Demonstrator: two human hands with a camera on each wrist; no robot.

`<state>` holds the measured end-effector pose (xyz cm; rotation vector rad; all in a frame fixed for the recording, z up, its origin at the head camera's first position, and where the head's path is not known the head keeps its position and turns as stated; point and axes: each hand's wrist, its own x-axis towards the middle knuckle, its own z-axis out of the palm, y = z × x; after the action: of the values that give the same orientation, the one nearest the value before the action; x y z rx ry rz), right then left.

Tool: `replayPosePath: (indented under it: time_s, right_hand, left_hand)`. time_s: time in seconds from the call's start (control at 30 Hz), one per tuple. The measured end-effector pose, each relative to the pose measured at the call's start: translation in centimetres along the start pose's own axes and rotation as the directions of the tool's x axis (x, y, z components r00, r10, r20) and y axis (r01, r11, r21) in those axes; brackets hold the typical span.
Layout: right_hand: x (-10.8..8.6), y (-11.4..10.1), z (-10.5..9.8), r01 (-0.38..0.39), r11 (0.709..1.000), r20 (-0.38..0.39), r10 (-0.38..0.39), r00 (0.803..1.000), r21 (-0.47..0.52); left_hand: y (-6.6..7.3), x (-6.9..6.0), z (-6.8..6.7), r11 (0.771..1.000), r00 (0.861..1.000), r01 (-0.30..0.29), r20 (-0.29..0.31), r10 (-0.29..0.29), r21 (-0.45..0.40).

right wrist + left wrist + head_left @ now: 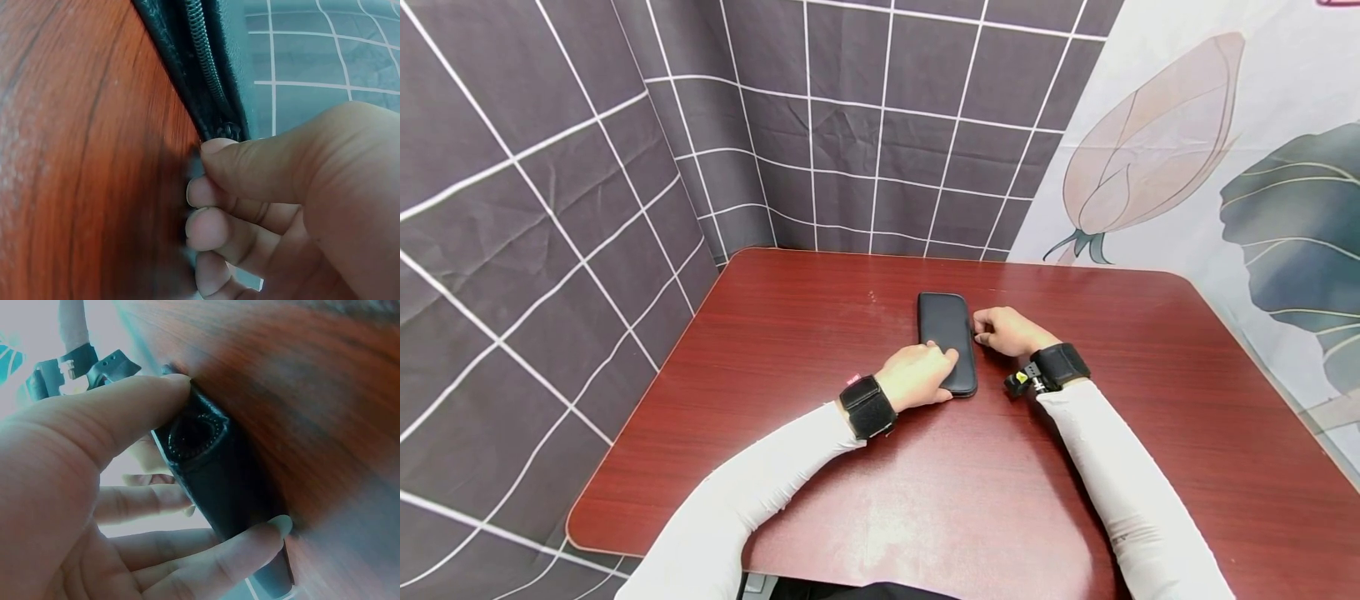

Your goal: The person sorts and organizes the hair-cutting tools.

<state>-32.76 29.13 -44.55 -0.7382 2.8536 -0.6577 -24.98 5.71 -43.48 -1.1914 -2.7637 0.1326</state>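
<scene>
A long black zip case (pixel 942 321) with rounded corners lies flat on the table. My left hand (pixel 917 375) holds its near end, thumb at the end edge and fingers over the upper face. In the left wrist view, zip teeth (pixel 215 431) curve round a dark gap in the end of the case (pixel 219 487). My right hand (pixel 1011 331) is at the case's right side, towards the far end. There the thumb and forefinger pinch at the zip slider (pixel 230 130), and the pull tab is mostly hidden by the fingers. Zip teeth (pixel 201 37) run along the side.
The reddish-brown wooden table (pixel 790 333) has rounded corners. A dark grey cloth with white grid lines (pixel 850 142) hangs behind and to the left. A white cloth with a flower print (pixel 1150 150) hangs at the right. Black straps (pixel 868 408) circle both wrists.
</scene>
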Motion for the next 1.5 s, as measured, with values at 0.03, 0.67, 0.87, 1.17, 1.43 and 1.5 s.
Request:
replayPosePath:
  time_s: [0.03, 0.67, 0.87, 1.17, 1.43, 1.5]
  right_hand:
    - [0.02, -0.01, 0.01, 0.005, 1.0, 0.001, -0.005, 1.0, 0.001]
    - [-0.14, 0.13, 0.1, 0.03, 0.999, -0.023, -0.03, 0.999, -0.027]
    - [-0.24, 0.18, 0.18, 0.025, 0.999, -0.029, -0.026, 0.999, -0.041]
    - [-0.19, 0.34, 0.33, 0.035, 0.999, -0.033, -0.036, 0.999, -0.033]
    - [-0.23, 0.22, 0.34, 0.035, 0.999, -0.04, -0.036, 0.999, -0.034]
    - [-0.21, 0.2, 0.32, 0.041, 0.998, -0.046, -0.042, 0.998, -0.038]
  left_hand:
    - [-0.03, -0.04, -0.02, 1.0, 1.0, 0.0, 0.002, 0.0, -0.001]
    - [0.09, -0.08, -0.01, 1.0, 1.0, -0.001, -0.012, 0.002, 0.009]
    - [0.14, 0.0, -0.06, 1.0, 1.0, -0.004, -0.007, 0.004, 0.014]
    - [0.17, -0.09, 0.01, 1.0, 1.0, 0.004, -0.01, -0.004, 0.006]
    - [0.16, -0.11, 0.01, 1.0, 1.0, 0.0, -0.006, 0.0, 0.009]
    - [0.12, -0.09, 0.04, 1.0, 1.0, -0.001, -0.008, 0.001, 0.011]
